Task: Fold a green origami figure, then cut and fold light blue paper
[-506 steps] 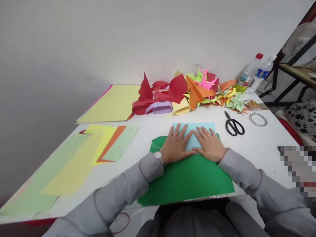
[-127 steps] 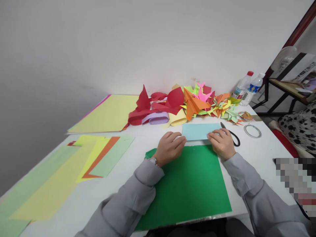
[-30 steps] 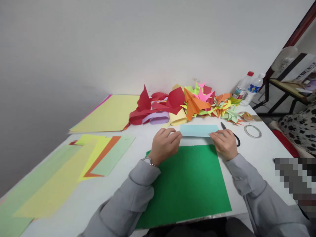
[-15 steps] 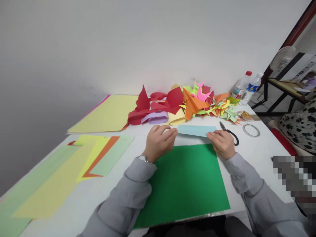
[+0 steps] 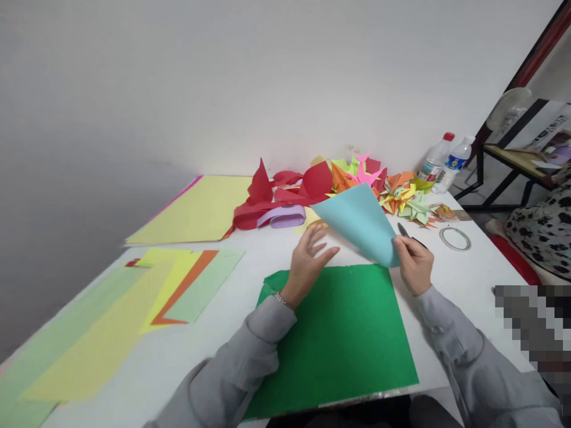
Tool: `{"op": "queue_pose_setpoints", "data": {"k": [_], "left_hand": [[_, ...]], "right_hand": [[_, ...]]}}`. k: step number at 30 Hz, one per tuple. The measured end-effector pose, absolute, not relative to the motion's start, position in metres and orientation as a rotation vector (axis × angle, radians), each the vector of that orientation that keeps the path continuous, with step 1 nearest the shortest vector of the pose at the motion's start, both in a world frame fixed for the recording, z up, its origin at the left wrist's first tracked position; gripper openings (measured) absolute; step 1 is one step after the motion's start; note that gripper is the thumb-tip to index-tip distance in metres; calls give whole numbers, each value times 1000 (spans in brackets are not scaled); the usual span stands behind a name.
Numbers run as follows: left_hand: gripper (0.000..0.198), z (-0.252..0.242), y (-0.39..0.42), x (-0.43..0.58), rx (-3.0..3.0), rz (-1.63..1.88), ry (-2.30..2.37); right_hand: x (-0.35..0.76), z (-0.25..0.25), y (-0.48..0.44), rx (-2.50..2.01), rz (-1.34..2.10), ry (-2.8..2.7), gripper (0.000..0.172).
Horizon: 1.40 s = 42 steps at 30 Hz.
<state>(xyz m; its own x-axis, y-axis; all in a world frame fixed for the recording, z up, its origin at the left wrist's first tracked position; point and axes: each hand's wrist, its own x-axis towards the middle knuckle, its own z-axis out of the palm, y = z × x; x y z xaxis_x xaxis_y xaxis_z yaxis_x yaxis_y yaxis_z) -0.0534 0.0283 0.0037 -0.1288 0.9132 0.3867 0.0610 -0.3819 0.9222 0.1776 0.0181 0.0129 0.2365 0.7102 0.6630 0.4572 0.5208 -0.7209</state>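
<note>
A light blue sheet of paper [image 5: 357,223] hangs tilted above the table, its lower right corner pinched in my right hand [image 5: 414,261]. My left hand [image 5: 310,261] is open with its fingers spread, to the left of the sheet and apart from it, over the upper left part of a green mat [image 5: 343,333]. Partly hidden behind my right hand lies a pair of scissors [image 5: 402,229]. A roll of tape [image 5: 455,238] rests flat to the right of them.
Folded paper shapes, red [image 5: 316,181], orange and pink [image 5: 366,172], crowd the table's back. Yellow sheets [image 5: 191,211] lie back left; coloured strips [image 5: 102,333] are nearer. Two bottles [image 5: 452,163] stand back right. A person in a patterned garment [image 5: 539,238] is at the right edge.
My left hand has let go of the blue paper and opened. The sheet, held level between both hands before, now swings up and tilts from my right hand.
</note>
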Motion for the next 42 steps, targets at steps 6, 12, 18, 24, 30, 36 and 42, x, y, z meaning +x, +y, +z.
{"op": "queue_pose_setpoints", "data": {"k": [6, 12, 18, 24, 30, 36, 42], "left_hand": [[58, 13, 19, -34, 830, 1273, 908], [46, 12, 19, -38, 772, 1321, 942], [47, 9, 24, -43, 694, 1402, 952], [53, 15, 25, -44, 624, 1463, 977], [50, 20, 23, -43, 603, 1427, 1023], [49, 18, 21, -36, 558, 1460, 1007], [46, 18, 25, -32, 545, 1596, 995]], "right_hand": [[170, 3, 21, -1186, 719, -1247, 28], [174, 0, 24, -1259, 634, -1364, 28], [182, 5, 29, -1302, 561, -1429, 32], [180, 6, 26, -1291, 781, -1399, 48], [178, -6, 29, -1222, 854, -1438, 33], [179, -11, 32, -1189, 947, -1348, 33], [169, 0, 26, -1200, 947, -1269, 35]]}}
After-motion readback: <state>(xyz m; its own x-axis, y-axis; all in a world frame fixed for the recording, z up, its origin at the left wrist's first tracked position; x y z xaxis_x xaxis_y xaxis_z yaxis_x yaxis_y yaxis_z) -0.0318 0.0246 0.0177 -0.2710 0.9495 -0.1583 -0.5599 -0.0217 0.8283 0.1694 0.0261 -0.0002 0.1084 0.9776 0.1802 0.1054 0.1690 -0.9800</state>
